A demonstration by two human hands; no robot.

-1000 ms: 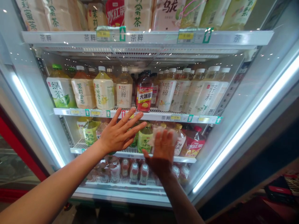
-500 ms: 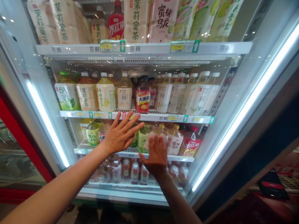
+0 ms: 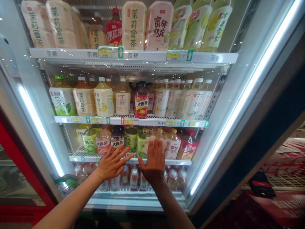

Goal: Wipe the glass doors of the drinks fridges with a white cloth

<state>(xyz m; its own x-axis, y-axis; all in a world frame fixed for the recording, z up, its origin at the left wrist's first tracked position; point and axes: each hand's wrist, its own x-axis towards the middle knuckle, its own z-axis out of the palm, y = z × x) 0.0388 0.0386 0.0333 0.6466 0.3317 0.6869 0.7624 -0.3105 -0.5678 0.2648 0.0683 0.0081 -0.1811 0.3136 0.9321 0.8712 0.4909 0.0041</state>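
One white cloth sits under our right grip, laid flat, fingers straight, apparently against the glass door; our left grip splays open, empty. Unpinched, the cloth could slip if we ease pressure.

Shop: lit drinks cooler, rows of bottled tea, shelf-edge price tags.

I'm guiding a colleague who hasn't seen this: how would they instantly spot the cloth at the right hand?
Start at the lit drinks cooler and find the third visible shelf down. In front of its right half is the right hand, with the cloth showing behind its fingers. Unlike the capped, labelled bottles around it, it is pale, thin and crumpled.
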